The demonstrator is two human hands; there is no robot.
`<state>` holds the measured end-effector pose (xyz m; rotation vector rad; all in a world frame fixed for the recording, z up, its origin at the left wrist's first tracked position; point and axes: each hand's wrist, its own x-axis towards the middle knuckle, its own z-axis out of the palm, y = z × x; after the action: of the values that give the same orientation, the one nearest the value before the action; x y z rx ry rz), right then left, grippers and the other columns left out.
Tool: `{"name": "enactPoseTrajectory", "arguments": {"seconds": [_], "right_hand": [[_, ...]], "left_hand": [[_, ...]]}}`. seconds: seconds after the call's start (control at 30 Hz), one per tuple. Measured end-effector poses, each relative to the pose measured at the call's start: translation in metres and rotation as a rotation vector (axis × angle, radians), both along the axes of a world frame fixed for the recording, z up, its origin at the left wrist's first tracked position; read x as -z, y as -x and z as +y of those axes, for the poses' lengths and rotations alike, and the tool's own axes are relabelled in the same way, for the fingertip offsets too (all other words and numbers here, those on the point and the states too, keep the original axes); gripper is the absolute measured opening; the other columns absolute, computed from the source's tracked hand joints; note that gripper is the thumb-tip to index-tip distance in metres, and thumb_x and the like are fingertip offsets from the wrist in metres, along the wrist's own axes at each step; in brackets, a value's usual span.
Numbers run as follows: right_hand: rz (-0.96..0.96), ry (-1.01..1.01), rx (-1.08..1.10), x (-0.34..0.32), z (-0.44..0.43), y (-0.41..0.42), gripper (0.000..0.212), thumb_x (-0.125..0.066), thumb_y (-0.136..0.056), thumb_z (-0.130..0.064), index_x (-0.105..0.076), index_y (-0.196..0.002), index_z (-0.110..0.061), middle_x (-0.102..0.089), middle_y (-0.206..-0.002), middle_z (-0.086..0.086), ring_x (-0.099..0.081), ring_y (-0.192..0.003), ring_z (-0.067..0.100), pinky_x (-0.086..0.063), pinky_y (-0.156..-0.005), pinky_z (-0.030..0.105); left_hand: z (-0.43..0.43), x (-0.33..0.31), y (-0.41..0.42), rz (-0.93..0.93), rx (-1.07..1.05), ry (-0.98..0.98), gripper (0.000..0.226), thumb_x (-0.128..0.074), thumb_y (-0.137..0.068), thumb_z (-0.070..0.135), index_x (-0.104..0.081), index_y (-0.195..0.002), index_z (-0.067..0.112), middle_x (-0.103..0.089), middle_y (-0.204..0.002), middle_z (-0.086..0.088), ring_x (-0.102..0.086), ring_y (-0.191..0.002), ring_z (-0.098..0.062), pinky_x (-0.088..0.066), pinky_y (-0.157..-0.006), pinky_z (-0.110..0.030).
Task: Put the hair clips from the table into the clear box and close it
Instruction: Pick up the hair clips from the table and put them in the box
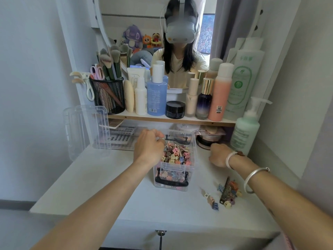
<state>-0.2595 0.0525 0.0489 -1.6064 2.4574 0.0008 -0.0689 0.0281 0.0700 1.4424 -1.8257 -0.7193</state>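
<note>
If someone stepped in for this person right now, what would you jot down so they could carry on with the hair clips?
Left hand: over the left rim of the clear plastic box, fingers curled; whether they hold anything is hidden.
Right hand: curled on the white table to the right of the box; I cannot tell if it holds anything.
Done: the box stands open, nearly full of small colourful hair clips.
Left: loose clips lie on the table by the right forearm. The clear lid leans at the left, not yet on.
</note>
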Motion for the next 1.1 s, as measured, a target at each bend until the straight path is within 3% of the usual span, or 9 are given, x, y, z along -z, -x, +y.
{"name": "enactPoseTrajectory", "arguments": {"seconds": [0.33,0.53,0.57,0.67,0.8,0.87,1.0,1.03,1.1], "right_hand": [[0.092,0.004,0.033,0.005,-0.007,-0.004,0.035,-0.036,-0.092,-0.009,-0.050,-0.122,0.001,-0.049,-0.134,0.021,-0.049,-0.122,0.034,-0.043,-0.095,0.034],[0.058,0.056,0.002,-0.002,0.000,-0.003,0.018,-0.044,-0.087,-0.008,-0.061,-0.091,-0.004,-0.060,-0.107,0.017,-0.058,-0.107,0.033,-0.046,-0.078,0.029],[0.041,0.069,-0.007,-0.003,0.000,0.000,0.019,-0.047,-0.086,-0.008,-0.063,-0.095,-0.005,-0.061,-0.108,0.014,-0.060,-0.105,0.032,-0.049,-0.081,0.030],[-0.046,0.047,-0.056,-0.005,0.004,0.007,0.025,-0.054,-0.083,-0.006,-0.067,-0.104,-0.009,-0.064,-0.114,0.009,-0.061,-0.104,0.026,-0.050,-0.086,0.029],[-0.136,-0.021,-0.140,0.000,0.009,0.009,0.022,-0.062,-0.078,-0.003,-0.071,-0.096,-0.012,-0.067,-0.099,0.004,-0.056,-0.088,0.014,-0.043,-0.066,0.015],[-0.225,0.086,-0.153,-0.006,0.009,0.008,0.018,-0.061,-0.080,-0.002,-0.071,-0.087,-0.014,-0.065,-0.084,0.000,-0.056,-0.082,0.013,-0.043,-0.066,0.016],[-0.726,0.452,-0.181,-0.046,0.011,-0.009,0.013,-0.064,-0.082,-0.006,-0.065,-0.077,-0.017,-0.060,-0.069,-0.006,-0.056,-0.060,0.004,-0.049,-0.057,0.016],[-0.785,0.465,-0.239,-0.054,0.012,-0.017,0.009,-0.064,-0.083,-0.008,-0.065,-0.081,-0.017,-0.059,-0.069,-0.007,-0.056,-0.053,-0.002,-0.049,-0.053,0.012],[-0.719,0.421,-0.356,-0.061,0.013,-0.031,0.013,-0.064,-0.083,-0.013,-0.066,-0.095,-0.012,-0.062,-0.079,-0.007,-0.055,-0.055,-0.005,-0.045,-0.048,0.006]], "left_hand": [[-0.002,0.001,0.000,-0.002,0.004,-0.019,0.023,-0.045,-0.092,0.011,-0.063,-0.107,0.015,-0.047,-0.126,-0.008,-0.054,-0.110,-0.026,-0.045,-0.097,-0.038],[-0.001,0.001,0.000,-0.002,0.014,-0.027,0.022,-0.045,-0.092,0.011,-0.064,-0.103,0.014,-0.047,-0.124,-0.009,-0.057,-0.106,-0.031,-0.046,-0.095,-0.042],[-0.001,0.001,-0.001,-0.004,0.013,-0.027,0.022,-0.045,-0.092,0.011,-0.064,-0.103,0.014,-0.047,-0.124,-0.009,-0.058,-0.104,-0.032,-0.046,-0.095,-0.042],[-0.001,0.002,-0.001,-0.009,0.010,-0.026,0.023,-0.045,-0.091,0.011,-0.064,-0.103,0.014,-0.047,-0.125,-0.010,-0.057,-0.107,-0.031,-0.045,-0.096,-0.040],[0.001,0.001,-0.001,-0.010,0.009,-0.025,0.023,-0.045,-0.091,0.010,-0.064,-0.103,0.014,-0.047,-0.126,-0.009,-0.055,-0.109,-0.029,-0.042,-0.096,-0.037],[0.001,0.001,-0.001,-0.014,0.014,-0.021,0.023,-0.044,-0.091,0.010,-0.064,-0.103,0.013,-0.047,-0.126,-0.010,-0.057,-0.106,-0.031,-0.043,-0.095,-0.038],[0.000,0.002,-0.002,-0.018,0.021,-0.013,0.025,-0.043,-0.091,0.009,-0.065,-0.101,0.011,-0.048,-0.124,-0.011,-0.057,-0.106,-0.032,-0.046,-0.094,-0.041],[0.000,0.002,-0.001,-0.018,0.022,-0.010,0.025,-0.044,-0.090,0.008,-0.066,-0.101,0.011,-0.049,-0.124,-0.011,-0.057,-0.106,-0.031,-0.046,-0.094,-0.041],[0.000,0.002,-0.001,-0.015,0.024,-0.007,0.025,-0.044,-0.090,0.007,-0.066,-0.100,0.011,-0.052,-0.122,-0.011,-0.058,-0.105,-0.031,-0.047,-0.093,-0.039]]}}
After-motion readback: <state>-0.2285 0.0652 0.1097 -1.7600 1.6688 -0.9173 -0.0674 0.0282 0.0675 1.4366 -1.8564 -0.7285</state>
